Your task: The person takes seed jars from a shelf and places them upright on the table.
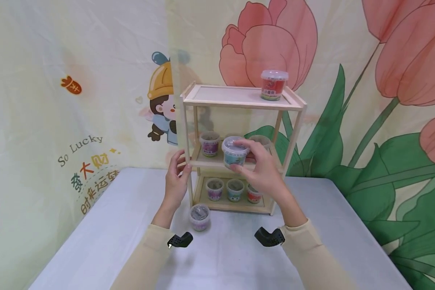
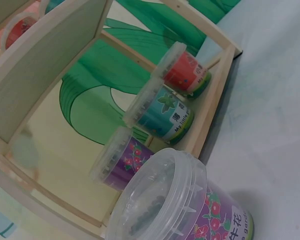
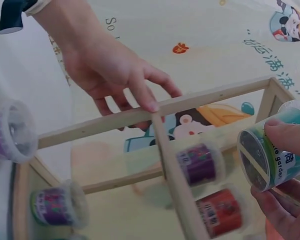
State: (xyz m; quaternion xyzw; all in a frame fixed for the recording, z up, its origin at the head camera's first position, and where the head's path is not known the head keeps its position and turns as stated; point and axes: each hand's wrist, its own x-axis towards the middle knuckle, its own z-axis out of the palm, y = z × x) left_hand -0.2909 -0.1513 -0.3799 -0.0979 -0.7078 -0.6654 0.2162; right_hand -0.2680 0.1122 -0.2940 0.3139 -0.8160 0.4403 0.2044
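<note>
Sitting between right thumb and fingers, lidded blue cup; rack behind

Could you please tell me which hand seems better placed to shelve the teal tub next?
Probably the right hand: it already grips the teal tub before the middle shelf, while the left hand holds the rack.

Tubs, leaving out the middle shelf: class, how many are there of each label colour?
Purple: 2 (lower purple tub, front purple tub)
Teal: 2 (lower teal tub, held teal tub)
Red: 2 (lower red tub, top red tub)
Total: 6
</note>
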